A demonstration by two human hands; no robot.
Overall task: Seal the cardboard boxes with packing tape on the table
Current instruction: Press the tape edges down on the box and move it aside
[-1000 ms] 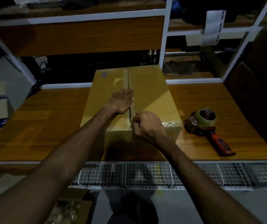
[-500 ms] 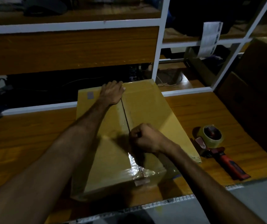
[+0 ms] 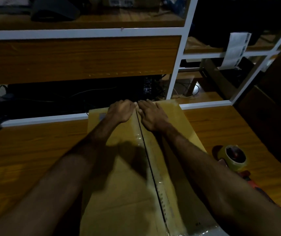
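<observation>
Head view, left hand: my left hand [image 3: 120,111] lies at the far end of the box top, just left of the centre seam, fingers curled over the far edge and pressing there; I hold nothing loose in it.
Right hand: my right hand [image 3: 151,115] lies flat just right of the same seam, fingers fairly straight and reaching the far edge, its fingertips almost meeting the left hand's, nothing gripped.
Why so placed: I judge both hands are rubbing the tape end down where it turns over the far edge, one on each flap so neither flap lifts.
Clear packing tape strip [image 3: 158,178]: it runs along the dark seam line from the near end to under my hands, glossy and slightly wrinkled.
Tan rectangular cardboard box [image 3: 119,201]: it lies lengthwise on the bench, its far end at the bench's back edge, its near end running out of view below; flaps closed.
Tape dispenser with yellowish roll and red handle [image 3: 235,157]: it lies on the bench right of the box, near my right forearm, apart from the box, within easy reach.
Wood-grain bench top [image 3: 34,150]: it carries the box and dispenser.
White metal shelf frame [image 3: 177,65]: it stands behind the bench's back edge.
Progress: this top seam looks almost sealed.
</observation>
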